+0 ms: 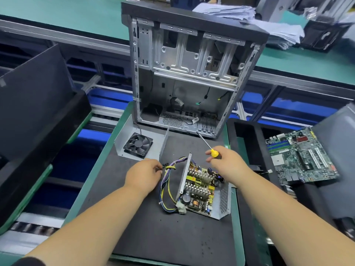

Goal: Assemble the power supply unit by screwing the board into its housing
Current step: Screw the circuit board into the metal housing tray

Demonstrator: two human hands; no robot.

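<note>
Down at the near right of the black mat [153,227], the board [197,191] sits in its open metal housing [223,200], close to the mat's right edge, its cable bundle [165,187] spilling off to the left. Here's the danger as I read it: that bundle is loose, and if it drags while a screw goes in, the board could shift off its holes and the screw could cross-thread or drop among the heatsinks. A slipped tip could also gouge a component.

Left hand [144,176], knuckles up, fingers curled in, pinching something small and dark right at the top of the cable bundle; whether that's a screw or a cable tie, I can't tell. Right hand [224,162] hovers just above the housing's far corner, clasping the yellow-handled screwdriver [208,146], shaft pointing up and away, tip nowhere near the board.

Further back, toward the mat's far left corner, the housing cover with its fan [138,144] lies open. Beyond that stands the computer case [192,73] at the far edge, and a motherboard [301,156] rests off to the right.
</note>
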